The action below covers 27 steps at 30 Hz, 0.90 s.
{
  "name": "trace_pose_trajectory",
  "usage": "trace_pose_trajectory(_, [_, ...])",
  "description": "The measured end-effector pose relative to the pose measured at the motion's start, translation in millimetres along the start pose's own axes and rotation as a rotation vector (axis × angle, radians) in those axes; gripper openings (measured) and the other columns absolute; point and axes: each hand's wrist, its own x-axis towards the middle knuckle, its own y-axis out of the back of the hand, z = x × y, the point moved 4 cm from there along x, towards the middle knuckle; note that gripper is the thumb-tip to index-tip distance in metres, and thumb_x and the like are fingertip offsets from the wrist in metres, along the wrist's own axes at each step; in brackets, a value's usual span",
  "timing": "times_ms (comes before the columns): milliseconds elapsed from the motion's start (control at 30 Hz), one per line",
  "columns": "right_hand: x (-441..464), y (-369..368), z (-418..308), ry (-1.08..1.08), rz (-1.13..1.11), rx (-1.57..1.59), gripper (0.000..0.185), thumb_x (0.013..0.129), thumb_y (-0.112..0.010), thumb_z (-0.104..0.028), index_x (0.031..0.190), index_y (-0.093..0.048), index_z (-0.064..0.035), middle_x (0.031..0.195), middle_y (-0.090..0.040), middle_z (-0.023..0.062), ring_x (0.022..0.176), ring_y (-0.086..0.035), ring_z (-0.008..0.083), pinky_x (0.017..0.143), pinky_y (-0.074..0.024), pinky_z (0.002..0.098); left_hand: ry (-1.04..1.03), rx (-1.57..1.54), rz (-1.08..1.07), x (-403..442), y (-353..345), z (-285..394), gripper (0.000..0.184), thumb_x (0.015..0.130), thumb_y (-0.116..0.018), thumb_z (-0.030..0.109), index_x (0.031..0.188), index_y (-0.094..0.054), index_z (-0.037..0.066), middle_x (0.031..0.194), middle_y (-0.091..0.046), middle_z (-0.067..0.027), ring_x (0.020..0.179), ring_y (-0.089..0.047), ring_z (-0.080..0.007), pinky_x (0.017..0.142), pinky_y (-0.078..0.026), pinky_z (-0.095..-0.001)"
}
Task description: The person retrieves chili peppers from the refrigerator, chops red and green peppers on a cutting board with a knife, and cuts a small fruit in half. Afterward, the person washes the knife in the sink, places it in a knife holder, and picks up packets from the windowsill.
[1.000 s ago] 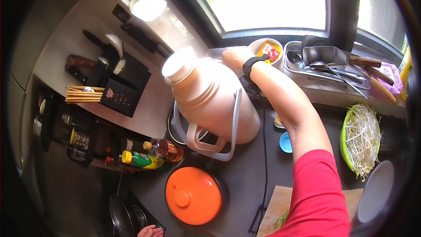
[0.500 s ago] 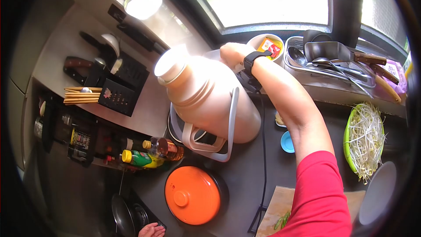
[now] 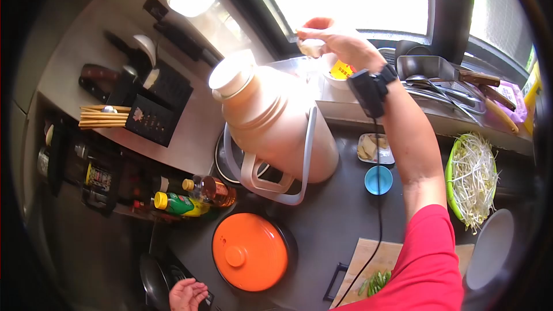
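Note:
High in the head view, by the window sill, my right hand [image 3: 348, 43] is closed on a small whitish lump that looks like a garlic bulb [image 3: 311, 48]. A black band with a cabled device [image 3: 368, 87] is on that wrist. Just below the hand is a round tub [image 3: 337, 83] with a yellow and red packet [image 3: 341, 69]. My left hand [image 3: 188, 295] is low in the view, its fingers loosely bent and apart, holding nothing. It is left of a pot with an orange lid [image 3: 249, 252]. A large beige thermos flask [image 3: 273, 112] stands between the hands.
A dish of pale slices [image 3: 373, 147] and a blue cup [image 3: 378, 180] are under my right forearm. Bean sprouts [image 3: 473, 178] lie in a green basket [image 3: 451, 187]. Cut greens [image 3: 377, 282] are on a cutting board [image 3: 360, 253]. Bottles [image 3: 180, 204] and a knife rack [image 3: 158, 118] are at left.
My right hand has risen from beside the tub, bringing the whitish lump into view. The wrist cable has swung right, and the dish of slices shows more. My left hand has turned more open.

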Motion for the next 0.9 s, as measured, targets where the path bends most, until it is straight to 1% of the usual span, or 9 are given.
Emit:
trace_pose_trajectory(200, [-89.8, -35.4, -68.3, 0.072, -0.211, 0.149, 0.017, 0.087, -0.07, -0.018, 0.091, -0.066, -0.0009, 0.083, -0.066, 0.0047, 0.073, -0.064, 0.0137, 0.067, -0.0531, 0.0284, -0.174, -0.057, -0.501, 9.9, -84.3, 52.7, 0.037, 0.097, -0.058, 0.02, 0.125, -0.051, -0.004, 0.114, -0.064, -0.0195, 0.107, -0.064, -0.0327, 0.092, -0.053, -0.0397])
trace_pose_trajectory(300, [-163.5, -112.9, -97.8, -0.001, -0.517, -0.026, 0.013, 0.084, -0.069, -0.013, 0.087, -0.066, -0.001, 0.078, -0.066, 0.0051, 0.072, -0.065, 0.0182, 0.068, -0.0536, 0.0306, -0.104, -0.085, -0.665, 12.4, -138.2, 62.3, 0.059, 0.098, -0.05, 0.043, 0.14, -0.038, 0.005, 0.124, -0.056, -0.0238, 0.116, -0.056, -0.0398, 0.097, -0.047, -0.0525])
trace_pose_trajectory(433, [-238.3, -197.6, -80.1, 0.546, -0.687, -0.537, 0.015, 0.067, -0.07, -0.011, 0.075, -0.063, -0.0004, 0.083, -0.062, 0.0107, 0.082, -0.06, 0.0289, 0.062, -0.0525, 0.0371, 0.238, -0.554, -0.933, 6.2, -196.9, 44.7, 0.07, 0.098, -0.036, 0.058, 0.148, -0.027, 0.009, 0.144, -0.042, -0.0185, 0.134, -0.04, -0.0383, 0.108, -0.034, -0.0562])
trace_pose_trajectory(633, [-288.3, -209.5, -59.4, 0.606, -0.974, -0.775, 0.021, 0.069, -0.063, -0.01, 0.08, -0.062, 0.0072, 0.093, -0.06, 0.0143, 0.09, -0.054, 0.0284, 0.069, -0.0508, 0.0348, 0.52, -0.524, -0.558, 13.6, -211.4, -0.1, 0.064, 0.098, -0.031, 0.06, 0.138, -0.042, 0.012, 0.141, -0.047, -0.01, 0.134, -0.041, -0.0275, 0.109, -0.033, -0.0494])
trace_pose_trajectory(667, [-292.4, -202.9, -63.1, 0.689, -0.997, -0.807, 0.019, 0.074, -0.062, -0.009, 0.081, -0.062, 0.0088, 0.092, -0.062, 0.0188, 0.089, -0.057, 0.0309, 0.071, -0.0513, 0.0352, 0.6, -0.581, -0.426, 13.4, -213.3, -5.4, 0.054, 0.1, -0.032, 0.055, 0.125, -0.052, 0.011, 0.12, -0.059, -0.0067, 0.107, -0.057, -0.0237, 0.093, -0.045, -0.0438])
trace_pose_trajectory(767, [-261.1, -188.7, -79.9, 0.385, -1.025, -0.426, 0.013, 0.078, -0.063, -0.008, 0.082, -0.065, 0.0049, 0.088, -0.062, 0.0169, 0.085, -0.06, 0.0296, 0.069, -0.0513, 0.0349, 0.617, -0.782, -0.837, 28.3, -203.2, -26.7, 0.045, 0.102, -0.034, 0.049, 0.11, -0.056, 0.01, 0.093, -0.062, -0.0075, 0.072, -0.053, -0.0176, 0.069, -0.044, -0.0329])
trace_pose_trajectory(800, [-241.1, -176.5, -88.1, 0.468, -0.922, -0.381, 0.01, 0.078, -0.064, -0.006, 0.081, -0.066, 0.0033, 0.086, -0.063, 0.0143, 0.082, -0.061, 0.0283, 0.068, -0.0514, 0.0346, 0.682, -0.613, -0.643, 16.9, -216.1, -4.4, 0.041, 0.103, -0.035, 0.044, 0.098, -0.057, 0.01, 0.076, -0.056, -0.009, 0.057, -0.037, -0.0138, 0.055, -0.033, -0.0268])
trace_pose_trajectory(833, [-217.8, -161.6, -97.0, 0.549, -0.818, -0.334, 0.007, 0.079, -0.064, -0.005, 0.081, -0.066, 0.0016, 0.084, -0.063, 0.0116, 0.078, -0.062, 0.0271, 0.066, -0.0514, 0.0344, 0.677, -0.706, -0.727, 16.8, -221.8, 5.0, 0.048, 0.103, -0.035, 0.046, 0.088, -0.059, 0.007, 0.075, -0.054, -0.0124, 0.057, -0.038, -0.0135, 0.055, -0.035, -0.0274])
trace_pose_trajectory(900, [-172.4, -113.8, -116.9, 0.198, -0.538, -0.494, 0.008, 0.082, -0.064, -0.006, 0.085, -0.069, -0.0006, 0.081, -0.068, 0.0133, 0.08, -0.067, 0.0226, 0.071, -0.0526, 0.0342, 0.641, -0.707, -0.825, 20.0, -215.9, 3.6, 0.048, 0.103, -0.035, 0.047, 0.09, -0.06, 0.008, 0.076, -0.053, -0.0126, 0.058, -0.04, -0.0136, 0.053, -0.035, -0.0261])
